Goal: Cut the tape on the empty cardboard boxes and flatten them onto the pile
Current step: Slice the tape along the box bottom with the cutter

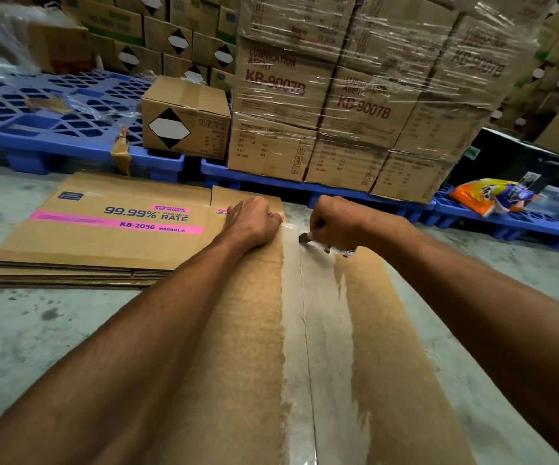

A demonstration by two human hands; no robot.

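Right now, a cardboard box [247, 330] is standing on the concrete floor [36, 330] directly in front of the person, its top face stretching away from the camera with a strip of clear tape [308, 313] running down the middle seam. At the far end of that face, the left hand [254, 219] is pressing down on the cardboard just left of the tape, its fingers curled under and holding nothing that can be seen. The right hand [335, 223] is making a closed fist around a small cutter [306, 237], whose dark tip is touching the tape at the seam; torn bits of tape are bunching just beside the blade. To the left, near the box, a pile of flattened boxes [100, 236] is lying on the floor, the top sheet showing a pink band and printed lettering. Behind all this, blue pallets [63, 129] are carrying a single sealed carton [184, 119] and a tall shrink-wrapped stack of cartons [355, 95]. An orange packet [492, 194] is lying on a pallet at the right.
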